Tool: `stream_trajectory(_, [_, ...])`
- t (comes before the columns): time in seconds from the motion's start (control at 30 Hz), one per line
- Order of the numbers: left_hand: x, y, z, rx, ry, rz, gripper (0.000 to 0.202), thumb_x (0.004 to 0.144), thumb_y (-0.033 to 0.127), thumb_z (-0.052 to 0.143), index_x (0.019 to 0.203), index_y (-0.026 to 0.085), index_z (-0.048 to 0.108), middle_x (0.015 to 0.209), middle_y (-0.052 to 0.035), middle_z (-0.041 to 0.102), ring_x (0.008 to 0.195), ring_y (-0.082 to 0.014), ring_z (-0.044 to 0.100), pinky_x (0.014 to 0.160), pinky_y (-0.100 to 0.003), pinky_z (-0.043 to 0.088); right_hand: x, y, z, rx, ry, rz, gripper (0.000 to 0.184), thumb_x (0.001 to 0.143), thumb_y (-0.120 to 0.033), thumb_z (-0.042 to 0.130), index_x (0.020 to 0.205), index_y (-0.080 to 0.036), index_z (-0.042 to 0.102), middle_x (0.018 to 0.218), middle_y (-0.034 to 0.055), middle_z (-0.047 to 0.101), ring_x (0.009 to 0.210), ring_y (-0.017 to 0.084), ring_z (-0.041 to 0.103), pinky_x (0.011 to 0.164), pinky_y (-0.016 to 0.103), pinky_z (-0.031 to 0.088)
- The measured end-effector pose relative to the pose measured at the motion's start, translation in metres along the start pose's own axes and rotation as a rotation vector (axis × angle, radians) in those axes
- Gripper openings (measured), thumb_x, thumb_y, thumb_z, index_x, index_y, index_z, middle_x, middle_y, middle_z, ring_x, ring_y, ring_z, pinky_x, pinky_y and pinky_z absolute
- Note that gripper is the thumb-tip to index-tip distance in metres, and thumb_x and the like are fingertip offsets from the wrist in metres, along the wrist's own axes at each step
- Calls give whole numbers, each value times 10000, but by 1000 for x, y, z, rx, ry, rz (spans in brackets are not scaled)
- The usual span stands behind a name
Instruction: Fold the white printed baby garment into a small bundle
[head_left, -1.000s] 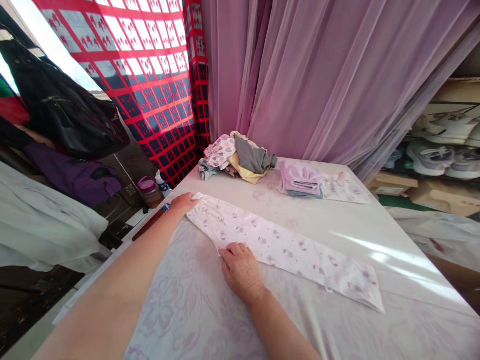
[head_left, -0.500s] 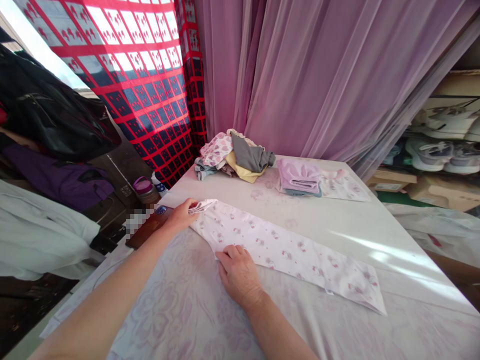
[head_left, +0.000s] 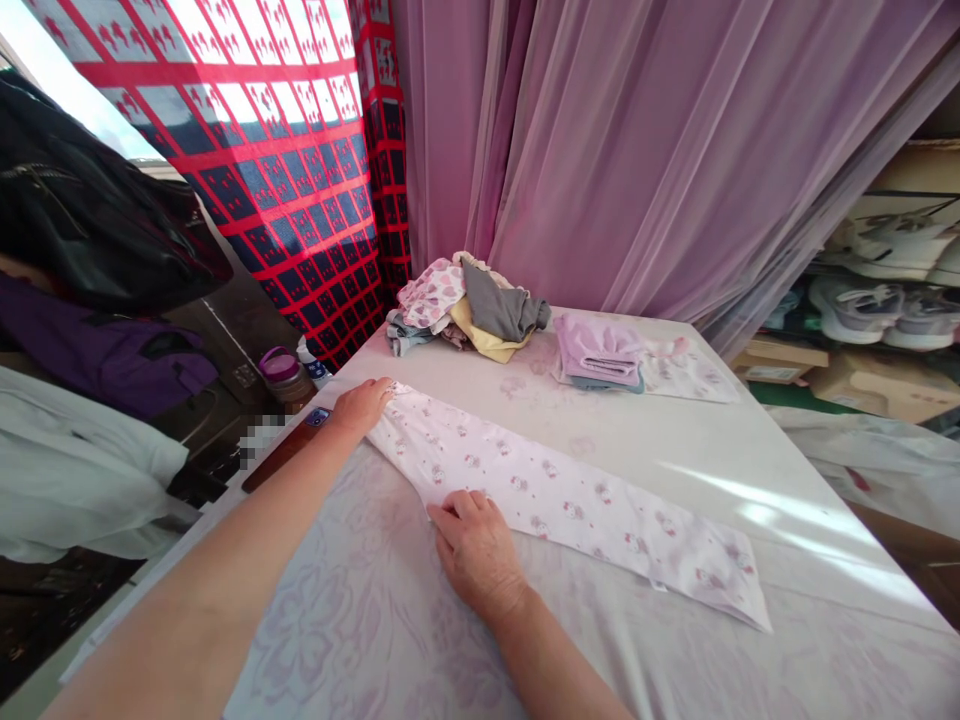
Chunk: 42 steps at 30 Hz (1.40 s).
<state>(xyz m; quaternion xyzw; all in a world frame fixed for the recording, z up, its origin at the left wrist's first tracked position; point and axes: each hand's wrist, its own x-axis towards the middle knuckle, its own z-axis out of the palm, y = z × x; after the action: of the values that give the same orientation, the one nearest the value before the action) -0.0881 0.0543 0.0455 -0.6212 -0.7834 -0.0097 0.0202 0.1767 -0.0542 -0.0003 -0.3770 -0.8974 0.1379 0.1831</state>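
A long white garment with small pink prints (head_left: 570, 505) lies folded into a narrow strip across the covered table (head_left: 750, 450). My left hand (head_left: 360, 405) rests at the strip's far left end, fingers curled on the cloth edge. My right hand (head_left: 476, 545) presses flat on the strip's near edge, fingers together and stretched out.
A heap of unfolded clothes (head_left: 469, 310) sits at the table's far left corner. A folded lilac stack (head_left: 600, 355) lies beside it on a flat printed piece (head_left: 690, 375). A jar (head_left: 281, 370) and a dark flat object (head_left: 281, 455) stand left of the table. Shoes (head_left: 877, 300) fill shelves at right.
My left hand lifted the strip's far end slightly half a second ago and has now laid it flat again. My right hand has stayed in place.
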Motion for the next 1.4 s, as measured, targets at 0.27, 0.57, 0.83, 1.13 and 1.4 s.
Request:
stream_trajectory(0.27, [6,-1,10,-36,-13,-136,388,950,371,412,1281,249,573,1221,-121,648,1117,-288,626,863,-382,496,-1,0,0,12,-2,-8,194,846,-139,613,993,-245,681,977,36,610,876,197,475,763,331,360])
stream_trajectory(0.57, [-6,32,12,-64,88,189,482,938,260,365,1397,170,484,1478,-101,498,1392,-220,403,1171,-369,278,0,-1,-1,-16,-2,-3,148,853,-167,610,966,-241,672,971,32,605,872,195,474,740,332,343])
stream_trajectory(0.83, [-16,53,38,-75,-153,261,632,957,531,327,1513,230,330,1627,-78,255,1500,-277,189,1196,-539,147,1,-1,-1,-33,-9,-1,152,874,-182,596,990,-244,671,982,31,607,880,194,475,743,327,334])
stream_trajectory(1.13, [15,58,7,-58,-87,307,328,896,354,491,1164,277,664,1284,-66,648,1200,-253,559,1033,-405,384,-1,-2,-1,-36,8,-8,158,867,-159,604,991,-234,665,976,33,600,883,191,479,748,322,340])
stream_trajectory(1.4, [32,68,0,-56,-83,338,150,827,293,556,889,277,692,997,-4,730,990,-199,628,881,-330,421,0,-1,0,-28,17,-17,148,865,-153,594,972,-232,660,963,37,601,868,195,474,745,331,344])
